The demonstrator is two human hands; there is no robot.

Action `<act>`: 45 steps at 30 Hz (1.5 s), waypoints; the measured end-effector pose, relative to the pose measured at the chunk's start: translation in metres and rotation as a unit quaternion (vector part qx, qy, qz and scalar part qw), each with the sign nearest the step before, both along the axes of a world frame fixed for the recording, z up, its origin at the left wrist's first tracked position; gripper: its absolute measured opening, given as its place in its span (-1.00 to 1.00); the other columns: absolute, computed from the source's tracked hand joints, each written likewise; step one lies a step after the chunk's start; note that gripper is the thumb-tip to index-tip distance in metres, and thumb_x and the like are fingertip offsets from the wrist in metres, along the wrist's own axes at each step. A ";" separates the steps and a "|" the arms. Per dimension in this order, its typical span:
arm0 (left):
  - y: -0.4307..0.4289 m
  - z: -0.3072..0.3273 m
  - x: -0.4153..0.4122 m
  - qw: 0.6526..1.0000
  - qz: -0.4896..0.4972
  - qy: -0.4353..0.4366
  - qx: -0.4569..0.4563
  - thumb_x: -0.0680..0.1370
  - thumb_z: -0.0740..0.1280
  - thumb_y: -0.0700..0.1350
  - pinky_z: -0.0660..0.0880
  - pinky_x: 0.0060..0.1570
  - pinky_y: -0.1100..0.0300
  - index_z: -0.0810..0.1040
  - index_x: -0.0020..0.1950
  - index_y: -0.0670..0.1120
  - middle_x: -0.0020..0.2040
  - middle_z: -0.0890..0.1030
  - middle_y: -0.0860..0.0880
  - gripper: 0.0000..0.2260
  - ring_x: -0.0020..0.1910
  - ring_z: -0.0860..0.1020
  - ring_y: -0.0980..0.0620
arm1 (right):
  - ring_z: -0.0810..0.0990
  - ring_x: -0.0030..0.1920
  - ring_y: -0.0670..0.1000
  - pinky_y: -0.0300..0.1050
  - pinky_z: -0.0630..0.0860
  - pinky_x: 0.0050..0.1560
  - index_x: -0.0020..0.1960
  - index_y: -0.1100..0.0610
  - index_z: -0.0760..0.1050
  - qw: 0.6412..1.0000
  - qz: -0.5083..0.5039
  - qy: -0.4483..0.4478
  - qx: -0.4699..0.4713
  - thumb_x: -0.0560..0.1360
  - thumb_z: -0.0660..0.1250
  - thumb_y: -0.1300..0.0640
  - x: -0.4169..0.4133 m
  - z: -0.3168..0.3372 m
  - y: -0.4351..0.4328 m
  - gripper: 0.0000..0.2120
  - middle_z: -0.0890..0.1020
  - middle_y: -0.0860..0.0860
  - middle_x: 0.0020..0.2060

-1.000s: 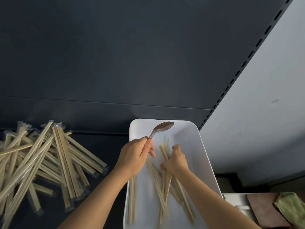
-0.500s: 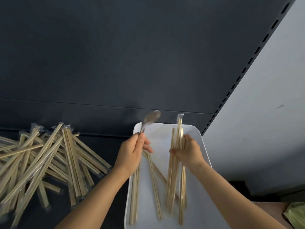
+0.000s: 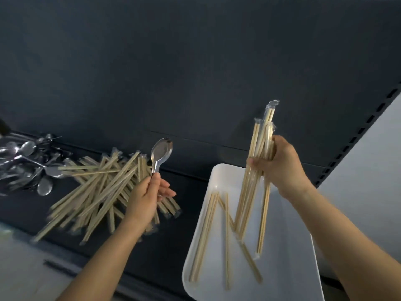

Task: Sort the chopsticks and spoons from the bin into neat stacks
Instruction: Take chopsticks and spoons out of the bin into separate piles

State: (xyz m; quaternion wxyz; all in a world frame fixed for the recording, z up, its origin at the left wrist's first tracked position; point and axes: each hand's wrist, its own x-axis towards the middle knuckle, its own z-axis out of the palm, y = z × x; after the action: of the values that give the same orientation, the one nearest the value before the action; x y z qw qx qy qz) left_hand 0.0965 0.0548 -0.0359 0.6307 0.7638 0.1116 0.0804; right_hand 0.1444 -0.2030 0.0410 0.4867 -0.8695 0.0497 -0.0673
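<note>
Spoon (image 3: 161, 151) in left hand (image 3: 145, 196), wrapped chopsticks (image 3: 260, 135) in right hand (image 3: 282, 168)

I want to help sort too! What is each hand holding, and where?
The left hand pinches a metal spoon by its handle. The right hand grips a chopstick bundle near its middle.

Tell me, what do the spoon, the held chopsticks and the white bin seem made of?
Spoon: polished metal, likely steel; it gleams mirror-like. Held chopsticks: pale matte wood or bamboo, in clear plastic sleeves crinkled at the tips. Bin: smooth white plastic, probably; rounded corners.
</note>
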 end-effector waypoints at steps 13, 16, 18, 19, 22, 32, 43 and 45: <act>0.130 -0.012 -0.059 0.981 0.188 0.014 0.051 0.62 0.17 -0.02 0.41 -0.31 0.23 0.61 -0.21 -0.02 -0.39 0.58 0.02 -0.70 -0.36 0.54 0.13 | 0.62 -0.10 0.01 -0.04 0.60 -0.03 0.10 0.07 0.41 0.979 0.178 -0.074 0.067 0.36 0.50 0.18 0.000 0.056 0.150 -0.61 0.59 0.00 -0.13; 0.159 -0.019 -0.057 0.981 0.184 0.023 0.061 0.62 0.16 -0.01 0.42 -0.26 0.15 0.63 -0.19 -0.02 -0.38 0.52 0.03 -0.69 -0.37 0.49 0.11 | 0.62 -0.09 0.00 -0.05 0.59 -0.02 0.13 0.08 0.41 0.979 0.191 -0.053 0.054 0.37 0.50 0.18 0.005 0.041 0.192 -0.59 0.61 0.01 -0.11; 0.182 -0.023 -0.054 0.980 0.182 0.031 0.078 0.63 0.14 0.01 0.40 -0.24 0.13 0.64 -0.16 -0.01 -0.39 0.47 0.08 -0.68 -0.36 0.44 0.11 | 0.62 -0.11 -0.02 -0.07 0.59 -0.03 0.15 0.09 0.41 0.979 0.197 -0.037 0.038 0.37 0.50 0.19 0.010 0.028 0.221 -0.58 0.61 0.00 -0.12; 0.195 -0.025 -0.052 0.979 0.178 0.036 0.089 0.63 0.13 0.02 0.38 -0.26 0.15 0.64 -0.15 0.00 -0.38 0.45 0.08 -0.67 -0.37 0.42 0.11 | 0.62 -0.10 -0.01 -0.05 0.59 -0.02 0.19 0.11 0.40 0.979 0.199 -0.027 0.023 0.36 0.50 0.18 0.013 0.021 0.237 -0.54 0.61 0.01 -0.11; 0.245 -0.029 -0.044 0.981 0.158 0.054 0.096 0.63 0.11 0.06 0.48 -0.23 0.02 0.61 -0.17 0.08 -0.35 0.43 -0.13 -0.68 -0.35 0.45 -0.05 | 0.62 -0.10 0.05 0.04 0.59 -0.01 0.23 0.11 0.38 0.978 0.204 0.005 -0.034 0.36 0.51 0.15 0.025 0.000 0.287 -0.49 0.61 0.03 -0.10; 0.390 -0.033 -0.009 0.985 0.102 0.099 0.099 0.62 0.12 0.05 0.54 -0.09 -0.12 0.59 -0.20 0.14 -0.52 0.42 0.06 -0.69 -0.36 0.46 -0.07 | 0.59 -0.05 0.16 0.08 0.54 0.01 0.21 0.09 0.29 0.904 0.229 0.076 -0.353 0.44 0.42 0.11 0.065 -0.043 0.430 -0.56 0.58 0.08 -0.05; 0.419 -0.045 0.018 0.987 0.085 0.098 0.092 0.62 0.14 0.03 0.52 -0.05 -0.09 0.61 -0.15 0.08 -0.27 0.59 -0.02 -0.72 -0.18 0.57 -0.08 | 0.57 0.05 0.18 0.05 0.49 -0.01 0.25 0.03 0.26 0.841 0.278 0.111 -0.451 0.41 0.42 0.15 0.107 -0.070 0.448 -0.50 0.57 0.10 0.08; 0.419 -0.042 0.023 0.986 0.089 0.099 0.100 0.63 0.14 0.00 0.52 0.03 -0.01 0.60 -0.15 0.05 -0.15 0.60 0.16 -0.71 -0.12 0.55 0.15 | 0.55 0.10 0.16 0.04 0.51 0.06 0.38 -0.03 0.21 0.851 0.288 0.111 -0.426 0.40 0.44 0.11 0.111 -0.075 0.445 -0.36 0.56 0.10 0.13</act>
State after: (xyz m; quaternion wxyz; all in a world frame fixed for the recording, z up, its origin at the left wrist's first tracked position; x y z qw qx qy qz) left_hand 0.1190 0.4741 -0.0774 0.5276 0.8141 0.2323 0.0706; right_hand 0.2551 0.2421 -0.0339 0.0579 -0.9686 -0.1825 0.1587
